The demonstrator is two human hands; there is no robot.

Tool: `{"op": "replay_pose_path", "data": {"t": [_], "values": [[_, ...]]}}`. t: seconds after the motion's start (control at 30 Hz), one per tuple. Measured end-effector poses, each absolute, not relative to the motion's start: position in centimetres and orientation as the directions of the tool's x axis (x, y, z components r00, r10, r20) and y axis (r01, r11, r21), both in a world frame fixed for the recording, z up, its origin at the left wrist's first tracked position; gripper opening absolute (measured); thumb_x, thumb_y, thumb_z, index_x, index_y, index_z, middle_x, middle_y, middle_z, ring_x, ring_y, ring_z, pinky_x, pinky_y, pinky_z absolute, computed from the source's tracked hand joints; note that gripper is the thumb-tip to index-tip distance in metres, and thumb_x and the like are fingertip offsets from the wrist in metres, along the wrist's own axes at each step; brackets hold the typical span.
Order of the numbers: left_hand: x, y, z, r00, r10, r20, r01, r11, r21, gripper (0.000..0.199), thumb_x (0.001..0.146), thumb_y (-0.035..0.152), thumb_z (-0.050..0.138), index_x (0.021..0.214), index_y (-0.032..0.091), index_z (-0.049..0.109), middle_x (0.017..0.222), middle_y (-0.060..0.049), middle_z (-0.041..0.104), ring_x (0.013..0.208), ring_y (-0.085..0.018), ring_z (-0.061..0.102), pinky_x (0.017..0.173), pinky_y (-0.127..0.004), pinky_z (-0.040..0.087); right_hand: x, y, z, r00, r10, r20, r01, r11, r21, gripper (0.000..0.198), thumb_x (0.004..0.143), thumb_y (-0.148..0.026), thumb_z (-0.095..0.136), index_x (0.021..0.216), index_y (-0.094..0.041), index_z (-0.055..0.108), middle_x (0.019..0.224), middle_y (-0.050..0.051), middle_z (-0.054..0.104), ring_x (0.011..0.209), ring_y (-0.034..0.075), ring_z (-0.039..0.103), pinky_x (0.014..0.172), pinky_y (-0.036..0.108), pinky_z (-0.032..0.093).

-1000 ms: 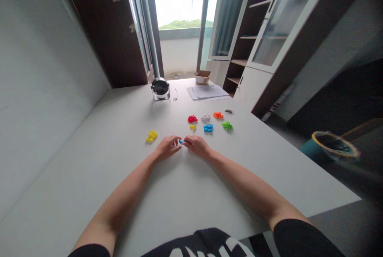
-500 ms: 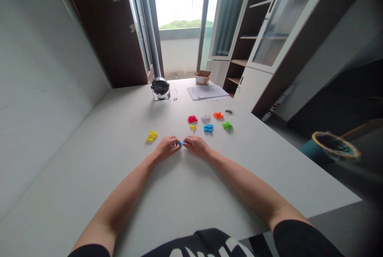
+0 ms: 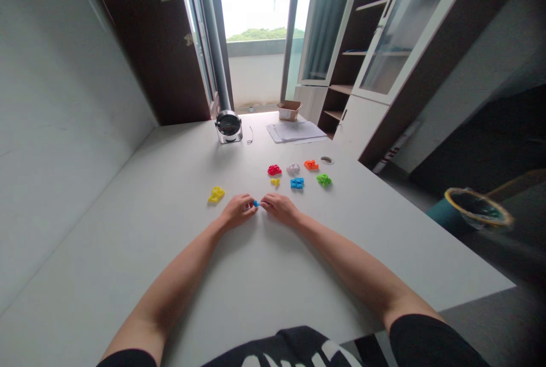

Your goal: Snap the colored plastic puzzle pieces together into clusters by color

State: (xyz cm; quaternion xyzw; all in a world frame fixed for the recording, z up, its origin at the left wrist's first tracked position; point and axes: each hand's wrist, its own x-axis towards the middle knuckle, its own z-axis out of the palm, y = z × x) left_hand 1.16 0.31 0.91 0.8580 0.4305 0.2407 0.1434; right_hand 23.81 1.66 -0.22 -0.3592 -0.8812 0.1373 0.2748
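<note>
A small blue plastic piece (image 3: 256,203) is pinched in the fingertips of my left hand (image 3: 238,211), just above the white table (image 3: 256,287). From the other side my right hand (image 3: 280,208) meets it, its fingers closed at the piece's right end. The fingers cover most of the piece, so its exact shape is hidden. Left of my hands lies a yellow plastic cluster (image 3: 216,194). Beyond my right hand are a small yellow piece (image 3: 275,182), a blue cluster (image 3: 297,183), a red cluster (image 3: 274,169), a white one (image 3: 293,168), an orange one (image 3: 311,165) and a green one (image 3: 324,180).
A roll of tape (image 3: 327,160) lies past the green cluster. Toward the back stand a round black-and-silver device (image 3: 228,126), papers (image 3: 296,131) and a small cardboard box (image 3: 289,110). A wall borders the table's left; a bin (image 3: 478,207) stands off its right edge.
Both hands stay nearly in place around the blue piece. The fingers have shifted only slightly; the other pieces have not moved.
</note>
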Motion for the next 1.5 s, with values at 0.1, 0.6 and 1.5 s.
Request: {"op": "replay_pose_path", "data": {"t": [0.1,0.6,1.5], "values": [[1.18,0.26,0.96,0.504,0.813,0.292,0.662,-0.58,0.475,0.011,0.087,0.028,0.059,0.084,0.019,0.065,0.082,-0.002,0.062,0.075,-0.015,0.055,0.072,-0.027,0.041,23.84,1.52,-0.21,-0.582,0.713,0.391,0.553,0.7,-0.453,0.016,0.097,-0.034,0.057,0.101,-0.021,0.065,0.086,0.003,0.066,0.075,0.013,0.057,0.071,0.023,0.04],[1.11,0.05,1.4,0.483,0.834,0.267,0.674,-0.549,0.494,0.013,0.088,0.029,0.057,0.085,0.019,0.064,0.084,-0.003,0.062,0.077,-0.016,0.057,0.074,-0.027,0.044,23.77,1.41,-0.29,-0.557,0.729,0.397,0.568,0.683,-0.459,0.018,0.09,-0.023,0.064,0.108,-0.021,0.063,0.082,0.0,0.065,0.07,0.012,0.055,0.068,0.022,0.039],[1.12,0.02,1.6,0.486,0.833,0.264,0.657,-0.548,0.518,0.02,0.092,0.035,0.056,0.084,0.019,0.064,0.083,-0.003,0.061,0.074,-0.015,0.055,0.07,-0.027,0.042,23.97,1.72,-0.46,-0.559,0.73,0.393,0.552,0.682,-0.48,0.017,0.088,-0.02,0.064,0.105,-0.021,0.065,0.082,0.0,0.064,0.071,0.012,0.054,0.068,0.022,0.039]]}}
